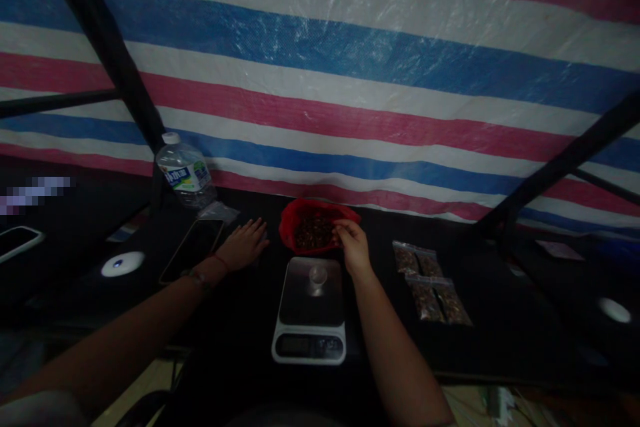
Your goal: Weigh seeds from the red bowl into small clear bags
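Note:
My left hand [246, 245] lies flat on the black table with its fingers stretched out, between a dark phone and a red container. My right hand [351, 243] is at the right side of that red container [286, 227], fingertips drawn together over its contents; what they pinch, if anything, is too small to tell. Inside is a heap of small dark brown pieces [313, 232]. Just in front stands a white kitchen scale [309, 349] with a dark display. A small clear cup [317, 276] rests on its plate.
Several zip bags [425, 297] of brown pieces lie to the right. On the left are a phone [193, 252], a clear plastic bag [219, 212], a large plastic bottle [186, 170] and a white oval device [123, 264]. A striped tarp [325, 87] hangs behind, with dark frame bars [107, 33].

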Available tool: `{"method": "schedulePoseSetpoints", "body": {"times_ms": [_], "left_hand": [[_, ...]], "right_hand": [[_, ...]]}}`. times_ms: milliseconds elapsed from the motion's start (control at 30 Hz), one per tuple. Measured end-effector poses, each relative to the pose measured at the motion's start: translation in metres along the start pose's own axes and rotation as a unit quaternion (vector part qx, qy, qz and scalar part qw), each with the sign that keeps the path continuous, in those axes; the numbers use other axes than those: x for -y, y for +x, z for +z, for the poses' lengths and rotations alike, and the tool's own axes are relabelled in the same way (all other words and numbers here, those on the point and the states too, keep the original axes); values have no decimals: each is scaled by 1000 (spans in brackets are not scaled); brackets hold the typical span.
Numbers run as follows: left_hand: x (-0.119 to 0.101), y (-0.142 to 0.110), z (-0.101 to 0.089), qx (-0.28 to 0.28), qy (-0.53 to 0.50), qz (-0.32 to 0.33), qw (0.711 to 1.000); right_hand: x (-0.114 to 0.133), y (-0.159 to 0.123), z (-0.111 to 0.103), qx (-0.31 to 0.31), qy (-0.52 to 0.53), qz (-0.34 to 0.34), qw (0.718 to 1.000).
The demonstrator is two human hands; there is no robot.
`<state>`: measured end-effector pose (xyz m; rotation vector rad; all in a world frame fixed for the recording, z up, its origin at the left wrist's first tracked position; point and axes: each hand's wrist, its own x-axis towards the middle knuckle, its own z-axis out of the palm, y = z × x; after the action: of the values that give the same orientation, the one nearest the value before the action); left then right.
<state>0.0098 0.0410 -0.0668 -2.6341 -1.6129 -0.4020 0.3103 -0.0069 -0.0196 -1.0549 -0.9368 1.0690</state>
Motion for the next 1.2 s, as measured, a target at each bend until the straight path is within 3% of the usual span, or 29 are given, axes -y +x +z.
{"method": "schedulePoseSetpoints", "body": {"times_ms": [67,167,300,367,433,500,567,667,800,900,1000,1200], "left_hand": [[-2,-2,1,32,22,2,999],[-5,-4,-1,28,14,14,999],[-8,-6,-8,33,-6,4,999],[-10,-7,-13,23,-1,-24,999],[-14,-7,-22,-10,11,-57,998],[-22,-8,-37,-57,9,-71,996],[-34,-11,-54,-105,-23,-37,994],[-63,-26,-77,-115,-117,73,984],[-109,-64,-83,-38,-172,156,972],[-134,-91,-73,37,-164,176,970],[-145,-104,-64,76,-144,169,972],[-148,-102,-60,85,-124,149,977]], "right_hand": [[-2,0,1,-2,-11,-10,1000],[2,0,0,-29,-60,-85,994],[24,5,-27,-112,-242,-185,946],[38,7,-53,-100,-409,-133,897],[46,6,-82,-71,-573,-43,815],[45,1,-108,-74,-674,53,733],[38,-6,-126,-59,-721,112,681],[24,-16,-138,-37,-762,115,637],[15,-15,-135,22,-769,57,636],[16,-8,-128,11,-762,35,646],[18,-6,-122,-14,-755,50,653],[21,-12,-118,-58,-722,53,687]]}}
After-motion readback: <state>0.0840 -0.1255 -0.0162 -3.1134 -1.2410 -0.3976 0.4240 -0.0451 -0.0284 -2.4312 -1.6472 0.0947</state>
